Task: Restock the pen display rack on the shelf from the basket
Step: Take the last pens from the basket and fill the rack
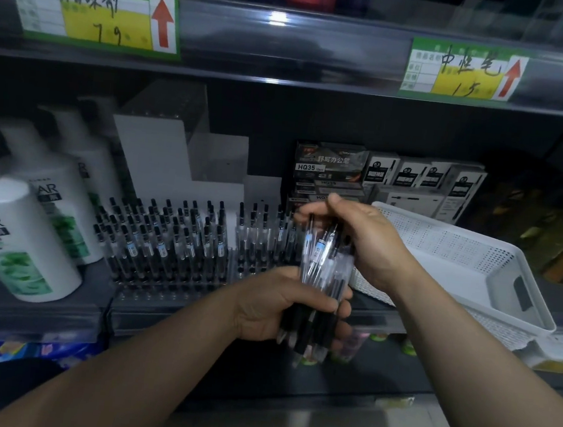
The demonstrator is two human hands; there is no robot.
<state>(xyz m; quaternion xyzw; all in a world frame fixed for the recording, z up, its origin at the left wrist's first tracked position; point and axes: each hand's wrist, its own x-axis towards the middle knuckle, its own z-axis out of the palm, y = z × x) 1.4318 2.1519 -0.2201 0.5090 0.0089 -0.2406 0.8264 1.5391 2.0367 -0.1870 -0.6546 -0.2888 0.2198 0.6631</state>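
Left hand (275,302) clenched round a bundle of pens (318,285), held upright just in front of the pen display rack (173,254) on the shelf (40,307). Right hand (356,241) above it, fingers (311,209) pinching the pen tops. White basket (474,266) tilted on the shelf, just right of the hands.

The left price tag (93,11) on the shelf edge bears handwritten Chinese characters, the digits 7 9 and a red arrow pointing up. The right price tag (465,71) reads 中性笔 and what looks like 1.5, again with a red up-arrow. A dark pen box (329,164) says HQ35, and the white pen boxes (382,169) beside it show 0.5. The nearest shampoo bottle (6,231) reads "LEAR", cut off at the frame edge. Stickers on the pens (168,236) are too blurred to read.
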